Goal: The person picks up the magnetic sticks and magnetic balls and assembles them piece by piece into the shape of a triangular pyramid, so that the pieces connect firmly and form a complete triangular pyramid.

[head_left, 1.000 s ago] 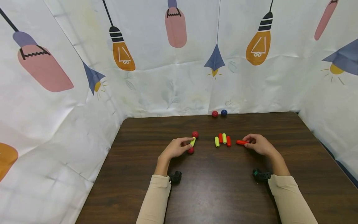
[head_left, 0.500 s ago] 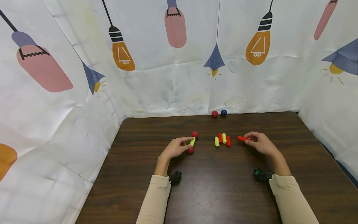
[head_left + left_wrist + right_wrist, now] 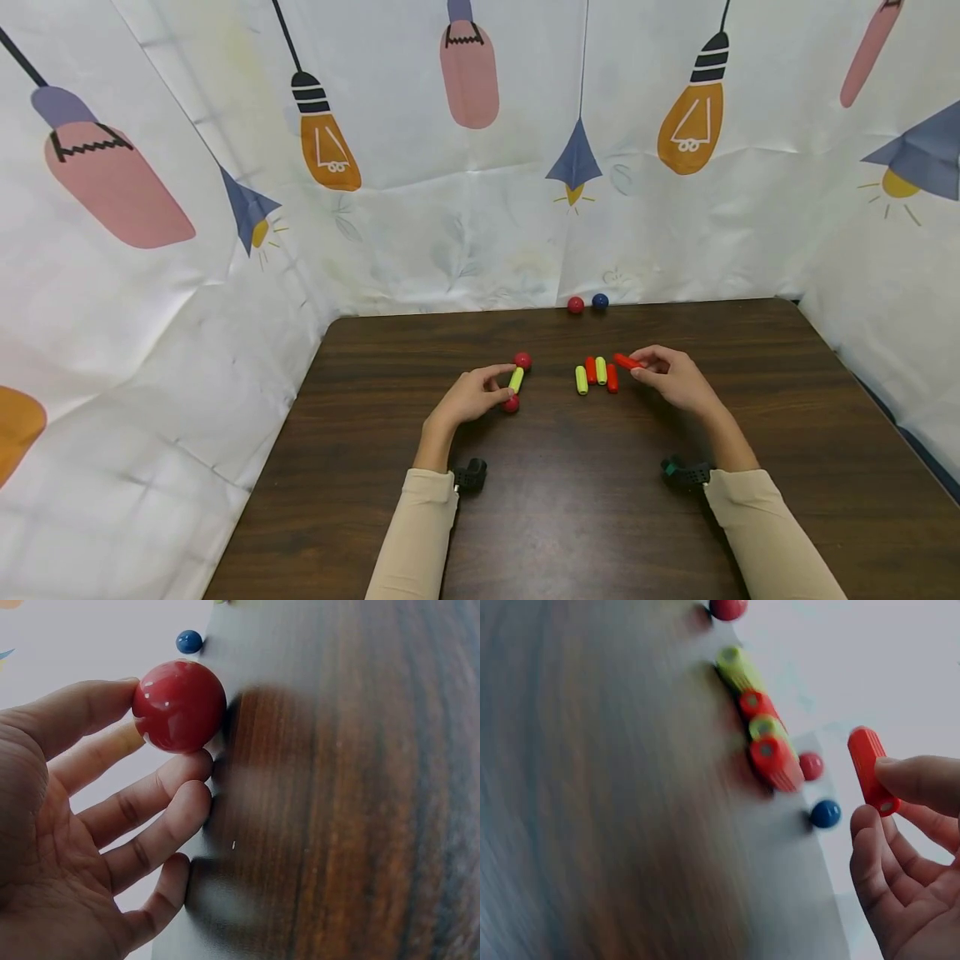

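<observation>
The left hand (image 3: 471,395) pinches a yellow rod (image 3: 516,381) lying between two red balls (image 3: 522,361), thumb touching the near one. The right hand (image 3: 673,377) grasps a red rod (image 3: 868,769) beside a row of four rods (image 3: 602,372). Lifting it well over that row, with the left hand steady so neither ball rolls, seems wise. A third red ball (image 3: 575,305) and a blue ball (image 3: 600,302) sit at the bench (image 3: 558,500)'s far edge; there looks to be ample room nearer the person.
</observation>
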Demonstrator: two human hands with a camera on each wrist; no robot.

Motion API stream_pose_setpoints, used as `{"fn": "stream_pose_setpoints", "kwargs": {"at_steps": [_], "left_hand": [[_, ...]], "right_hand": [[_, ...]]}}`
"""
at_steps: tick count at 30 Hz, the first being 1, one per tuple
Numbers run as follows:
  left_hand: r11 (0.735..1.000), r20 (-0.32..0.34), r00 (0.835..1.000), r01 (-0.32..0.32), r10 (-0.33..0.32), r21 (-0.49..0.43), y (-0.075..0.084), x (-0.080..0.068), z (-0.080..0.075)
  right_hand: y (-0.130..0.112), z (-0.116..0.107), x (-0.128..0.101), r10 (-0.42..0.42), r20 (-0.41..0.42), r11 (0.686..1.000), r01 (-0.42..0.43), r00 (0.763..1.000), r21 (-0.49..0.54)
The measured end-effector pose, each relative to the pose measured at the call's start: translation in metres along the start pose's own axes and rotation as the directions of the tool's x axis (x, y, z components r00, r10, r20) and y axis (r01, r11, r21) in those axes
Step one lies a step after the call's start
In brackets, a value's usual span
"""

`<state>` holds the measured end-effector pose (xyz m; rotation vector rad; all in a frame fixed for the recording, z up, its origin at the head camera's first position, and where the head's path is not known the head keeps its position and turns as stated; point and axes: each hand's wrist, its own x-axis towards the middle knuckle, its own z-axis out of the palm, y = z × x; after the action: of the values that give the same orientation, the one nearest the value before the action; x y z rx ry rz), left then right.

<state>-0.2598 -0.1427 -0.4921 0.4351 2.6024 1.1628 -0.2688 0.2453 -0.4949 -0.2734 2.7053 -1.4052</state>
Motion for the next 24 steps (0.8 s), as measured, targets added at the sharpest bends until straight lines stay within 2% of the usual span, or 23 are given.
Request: {"fn": "stream_pose_setpoints", "kwargs": {"at_steps": [12,16,24], "left_hand": [[1.0,0.017,1.0,0.003,-0.004,0.004,0.001,-0.002,-0.002],[1.0,0.023,1.0,0.013,-0.013,0.006,0.001,-0.002,-0.003],[1.0,0.035,0.999,0.017,-0.017,0.003,0.0,-0.001,-0.003]], "right_hand": [[-0.033,0.049,0.0,-0.037,-0.012,0.998,0.038,0.999,0.044],[-0.048,0.066,0.0,-0.042,0.007,0.997,0.042,0.999,0.058],[-0.064,0.089,0.009,-0.054,0.001,0.998,0.054,0.999,0.019]]}}
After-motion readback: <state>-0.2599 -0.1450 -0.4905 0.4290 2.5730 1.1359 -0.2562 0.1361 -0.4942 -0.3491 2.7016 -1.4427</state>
